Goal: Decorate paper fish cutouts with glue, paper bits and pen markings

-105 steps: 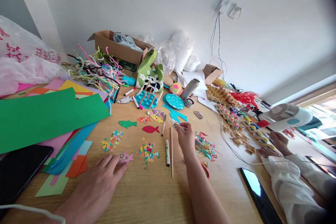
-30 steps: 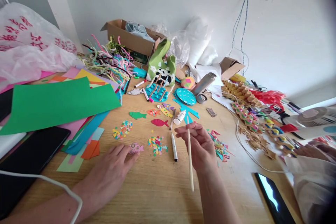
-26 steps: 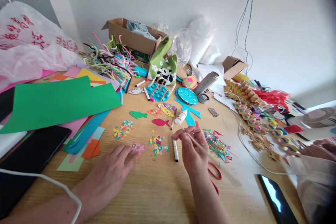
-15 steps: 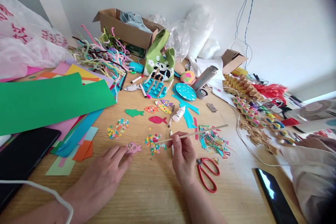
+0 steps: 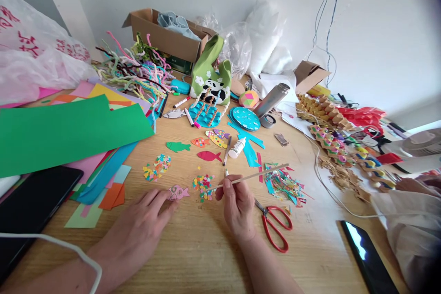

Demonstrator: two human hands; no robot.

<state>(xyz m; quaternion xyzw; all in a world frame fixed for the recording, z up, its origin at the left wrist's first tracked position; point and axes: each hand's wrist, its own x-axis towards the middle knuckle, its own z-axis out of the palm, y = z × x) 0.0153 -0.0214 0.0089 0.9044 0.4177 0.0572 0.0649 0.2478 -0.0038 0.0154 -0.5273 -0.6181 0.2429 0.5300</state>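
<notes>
My right hand [image 5: 237,202] pinches a thin wooden stick [image 5: 258,175]; the stick's left tip rests in a small pile of coloured paper dots [image 5: 202,182]. My left hand [image 5: 138,229] lies flat on the wooden table [image 5: 193,257], fingers spread, with its fingertips on the tail side of a pink paper fish [image 5: 177,191]. A second pile of paper bits [image 5: 155,167] lies beyond my left hand. A small white glue bottle [image 5: 237,147] lies on its side past the dots, near red [image 5: 208,155] and green [image 5: 178,146] paper fish.
Red-handled scissors [image 5: 274,223] lie right of my right hand, next to paper scraps [image 5: 280,183]. Green card [image 5: 62,133] tops a stack of coloured sheets at left; a black tablet [image 5: 27,204] lies nearer. A phone [image 5: 367,257] and another person's sleeve [image 5: 406,234] are at right.
My right hand put down the glue bottle, picked up the stick, swung it level and lowered its tip into the paper dots. The left hand stayed on the pink fish.
</notes>
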